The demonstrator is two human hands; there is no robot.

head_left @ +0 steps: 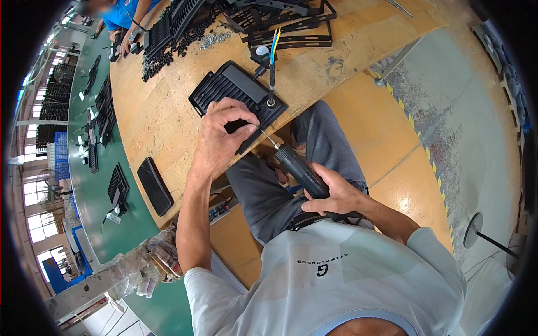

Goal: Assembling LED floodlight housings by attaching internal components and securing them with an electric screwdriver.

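Observation:
A black finned floodlight housing (224, 84) lies at the wooden table's near edge. A black cable with blue and yellow-green wires (273, 73) stands up from it, beside a round white sensor (261, 51). My left hand (224, 131) rests over the housing's near corner, thumb and forefinger pinched together at the driver's tip. Whatever small thing they pinch is too small to make out. My right hand (336, 193) is wrapped round a black electric screwdriver (300, 171), whose thin metal bit slants up and left to my left fingertips.
A black phone (155, 186) lies on the wooden table (151, 117) at left. Black screws (168, 53), silver parts (213, 39) and black brackets (291, 39) sit farther back. Another person's hand (126, 43) works at far left. Beyond is a green bench (92, 207) bearing more housings.

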